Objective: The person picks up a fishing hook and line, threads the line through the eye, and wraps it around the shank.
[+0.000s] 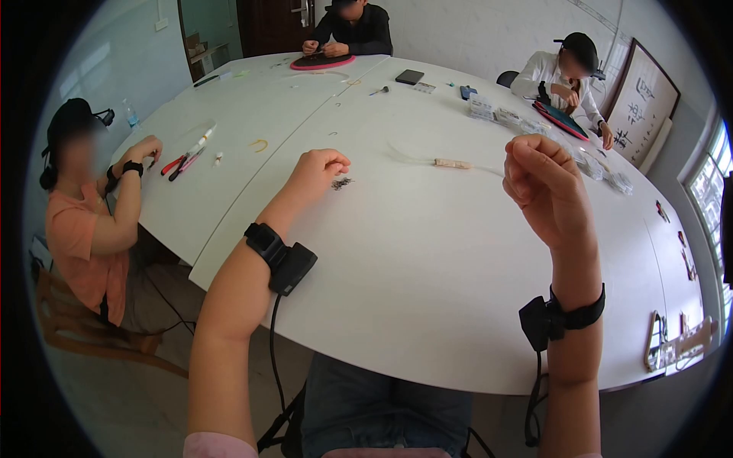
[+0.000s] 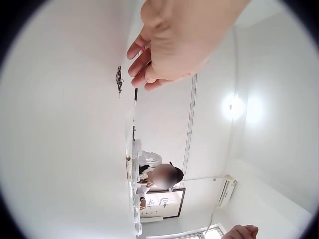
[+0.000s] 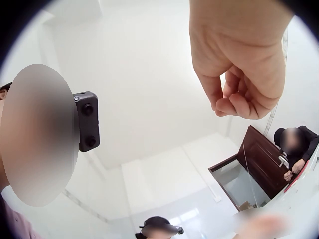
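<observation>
My left hand (image 1: 314,177) is just above the table, beside a small pile of tiny dark metal pieces (image 1: 341,184). Its fingers are bent with the tips close together, and what lies between them is mostly hidden. Higher up on the right is my right hand (image 1: 546,179), fingers curled and thumb tip against the index finger. A thin pale line (image 3: 250,175) runs below this hand in the right wrist view, down toward the blurred left hand (image 3: 264,226). Between the hands, farther back, lies a beige wrapped bundle (image 1: 453,163) with clear strands at both ends.
Red-handled pliers (image 1: 174,164) and other tools lie to the left, near a seated person (image 1: 84,206). Clear packets (image 1: 508,116) line the right side. Two more people sit across the table (image 1: 427,252), each by a round pad. A phone-like item (image 1: 653,341) lies at the right edge.
</observation>
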`<state>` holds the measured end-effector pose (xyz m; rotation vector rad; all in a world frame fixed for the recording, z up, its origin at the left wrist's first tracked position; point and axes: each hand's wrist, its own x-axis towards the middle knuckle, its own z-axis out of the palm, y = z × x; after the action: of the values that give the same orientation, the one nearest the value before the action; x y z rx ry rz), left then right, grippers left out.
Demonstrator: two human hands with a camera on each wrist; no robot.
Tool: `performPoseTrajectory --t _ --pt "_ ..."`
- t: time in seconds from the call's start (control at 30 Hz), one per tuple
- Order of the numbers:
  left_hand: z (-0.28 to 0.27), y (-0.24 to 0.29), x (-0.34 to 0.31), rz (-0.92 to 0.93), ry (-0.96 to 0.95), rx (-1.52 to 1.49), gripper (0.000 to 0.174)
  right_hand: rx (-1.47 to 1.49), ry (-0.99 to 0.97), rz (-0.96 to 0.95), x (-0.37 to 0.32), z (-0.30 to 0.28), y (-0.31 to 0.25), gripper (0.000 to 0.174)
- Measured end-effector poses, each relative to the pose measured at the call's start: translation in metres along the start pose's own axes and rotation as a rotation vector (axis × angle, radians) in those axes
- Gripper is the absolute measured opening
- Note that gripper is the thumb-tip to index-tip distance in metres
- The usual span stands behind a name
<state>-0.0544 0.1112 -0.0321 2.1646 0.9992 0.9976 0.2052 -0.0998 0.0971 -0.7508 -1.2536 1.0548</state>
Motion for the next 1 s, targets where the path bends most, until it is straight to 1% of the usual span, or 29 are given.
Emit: performPoseTrajectory --t 0.13,0.23,0.3,0.33,0.4,0.47,0.53,0.57,0.7,0.73,0.77,0.83,0.97,1.0 --pt "-0.004 -0.001 0.002 -0.028 0.050 -0.043 0.014 0.003 -0.031 0.006 -0.001 -0.008 -0.006 0.011" --pt "-0.005 -0.005 0.003 -0.079 0.033 -0.118 0.013 0.005 -0.043 -0.006 0.002 -0.010 -0.007 0.011" --pt "-0.005 -0.003 0.002 -0.085 0.034 -0.076 0.013 -0.168 0.035 0.062 0.003 -0.014 -0.002 0.011" --pt "-0.006 -0.002 0.002 -0.093 0.032 -0.036 0.014 -0.169 0.035 0.062 0.005 -0.014 0.000 0.011" --pt "-0.005 -0.005 0.003 -0.097 0.041 -0.094 0.014 -0.345 0.080 0.159 0.007 -0.016 0.005 0.012" --pt "-0.006 -0.005 0.003 -0.102 0.048 -0.151 0.014 -0.341 0.068 0.176 0.009 -0.023 0.012 0.012" --pt "-0.010 -0.002 0.003 -0.103 0.062 -0.277 0.012 -0.336 0.054 0.192 0.011 -0.028 0.015 0.012" --pt "-0.013 0.004 0.001 -0.105 0.063 -0.276 0.012 -0.333 0.067 0.184 0.012 -0.030 0.017 0.012" --pt "-0.029 0.027 -0.005 -0.234 0.088 -0.392 0.013 -0.265 0.107 0.173 0.013 -0.031 0.019 0.011" --pt "-0.032 0.028 -0.005 -0.279 0.113 -0.439 0.013 -0.261 0.104 0.176 0.013 -0.032 0.021 0.011" --pt "-0.035 0.025 -0.004 -0.284 0.114 -0.434 0.013 -0.235 0.104 0.177 0.014 -0.034 0.024 0.010" --pt "-0.042 0.017 -0.003 -0.226 0.114 -0.727 0.012 -0.200 0.099 0.179 0.015 -0.037 0.032 0.010" --pt "-0.047 0.022 -0.006 -0.217 0.130 -0.713 0.014 -0.093 0.104 0.287 0.018 -0.048 0.059 0.009" --pt "-0.041 0.021 -0.004 -0.170 0.149 -0.691 0.014 -0.065 0.111 0.323 0.018 -0.051 0.068 0.009"
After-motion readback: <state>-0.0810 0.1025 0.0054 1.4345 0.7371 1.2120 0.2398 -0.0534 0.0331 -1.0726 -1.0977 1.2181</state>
